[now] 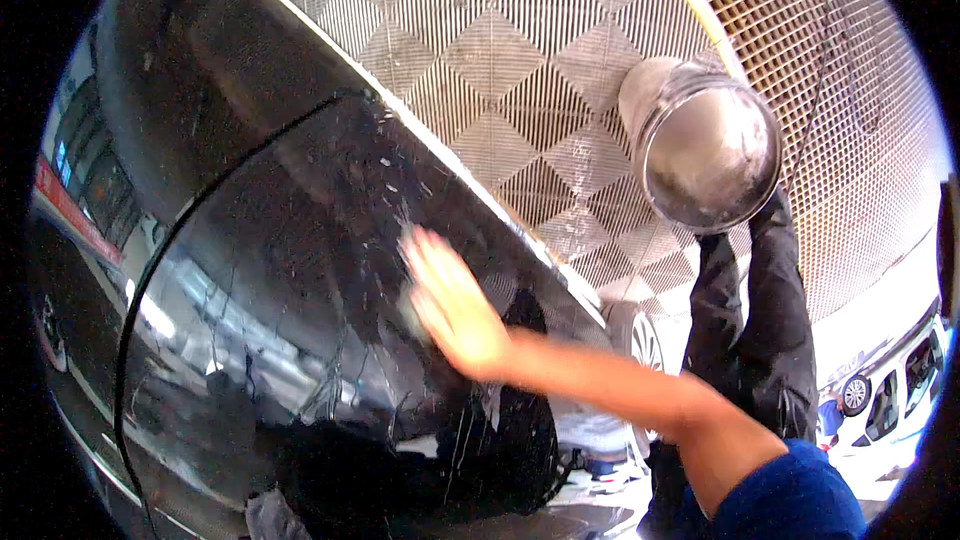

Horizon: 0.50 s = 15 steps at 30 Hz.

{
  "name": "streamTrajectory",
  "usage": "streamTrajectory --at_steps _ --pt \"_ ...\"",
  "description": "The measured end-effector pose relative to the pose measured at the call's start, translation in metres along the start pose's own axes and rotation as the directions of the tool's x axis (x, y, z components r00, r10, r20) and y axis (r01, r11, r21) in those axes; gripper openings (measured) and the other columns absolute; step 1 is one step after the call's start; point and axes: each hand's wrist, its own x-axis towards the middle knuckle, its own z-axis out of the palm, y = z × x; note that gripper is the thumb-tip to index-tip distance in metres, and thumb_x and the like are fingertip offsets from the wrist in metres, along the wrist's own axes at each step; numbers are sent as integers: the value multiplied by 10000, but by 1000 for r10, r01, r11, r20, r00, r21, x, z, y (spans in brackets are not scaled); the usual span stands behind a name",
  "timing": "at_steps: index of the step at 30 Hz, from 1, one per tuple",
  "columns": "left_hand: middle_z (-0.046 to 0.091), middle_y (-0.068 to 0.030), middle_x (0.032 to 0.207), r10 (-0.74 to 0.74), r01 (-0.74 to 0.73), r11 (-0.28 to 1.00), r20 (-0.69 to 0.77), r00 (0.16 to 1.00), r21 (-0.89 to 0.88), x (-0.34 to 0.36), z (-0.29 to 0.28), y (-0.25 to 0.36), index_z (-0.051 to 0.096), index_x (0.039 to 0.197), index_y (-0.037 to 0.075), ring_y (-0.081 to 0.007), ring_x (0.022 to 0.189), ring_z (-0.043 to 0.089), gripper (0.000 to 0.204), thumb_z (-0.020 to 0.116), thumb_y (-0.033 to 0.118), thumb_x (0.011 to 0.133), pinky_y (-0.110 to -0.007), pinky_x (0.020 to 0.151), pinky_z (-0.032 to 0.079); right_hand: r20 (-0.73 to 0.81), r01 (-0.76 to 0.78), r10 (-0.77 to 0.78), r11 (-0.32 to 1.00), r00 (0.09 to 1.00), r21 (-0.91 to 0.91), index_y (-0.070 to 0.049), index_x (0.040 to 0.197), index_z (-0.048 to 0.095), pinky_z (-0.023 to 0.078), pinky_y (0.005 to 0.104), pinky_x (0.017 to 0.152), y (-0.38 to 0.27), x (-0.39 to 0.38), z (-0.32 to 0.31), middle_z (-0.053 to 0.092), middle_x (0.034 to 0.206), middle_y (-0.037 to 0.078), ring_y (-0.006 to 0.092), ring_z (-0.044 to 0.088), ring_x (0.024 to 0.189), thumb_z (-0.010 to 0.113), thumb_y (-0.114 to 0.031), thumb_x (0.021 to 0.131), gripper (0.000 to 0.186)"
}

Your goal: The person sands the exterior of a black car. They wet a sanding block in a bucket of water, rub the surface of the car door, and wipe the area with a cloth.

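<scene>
Flat, right hand (pixel 455 305) presses pale sponge (pixel 412 312) on wet black car panel (pixel 290 270), fingers spread for reach; bucket (pixel 705 145) near on grate floor (pixel 520 50); left hand unseen.

One black car body (pixel 280 270) fills the left of the view, with one hand (pixel 452 302) flat on it. One metal bucket (pixel 705 140) stands on one grated floor (pixel 520 50). One white car (pixel 890 390) shows at lower right.
</scene>
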Motion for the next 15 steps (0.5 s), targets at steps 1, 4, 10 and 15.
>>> streamTrajectory --at_steps 1,4,10,15 --pt "516 -346 1403 -57 53 996 47 997 75 -6 -5 -4 626 1293 1 -515 1247 533 732 598 662 980 -667 1020 408 115 -70 63 996 991 53 44 1622 297 167 493 1302 -26 -60 -23 259 1696 266 394 232 1592 467 -263 1075 650" --pt "519 -343 1404 -7 4 999 73 997 45 -8 -14 -10 634 1279 0 -510 1239 542 733 601 667 977 -660 1014 419 212 -142 124 987 969 70 75 1607 304 193 523 1291 -67 -119 -47 278 1678 291 430 263 1573 521 -202 1006 697" --pt "503 -356 1419 -74 72 997 52 996 36 6 0 -6 619 1268 -26 -514 1271 511 742 633 651 965 -651 1046 395 -111 133 -127 990 986 55 40 1612 305 219 505 1280 -66 87 15 302 1670 276 422 273 1561 494 -315 1060 683" --pt "534 -322 1381 0 5 998 95 995 -57 5 3 9 620 1261 10 -505 1235 530 587 669 525 984 -622 1043 408 461 168 -191 982 867 91 -44 1566 426 219 587 1269 -124 -110 -28 334 1664 235 442 291 1555 698 -440 908 815"
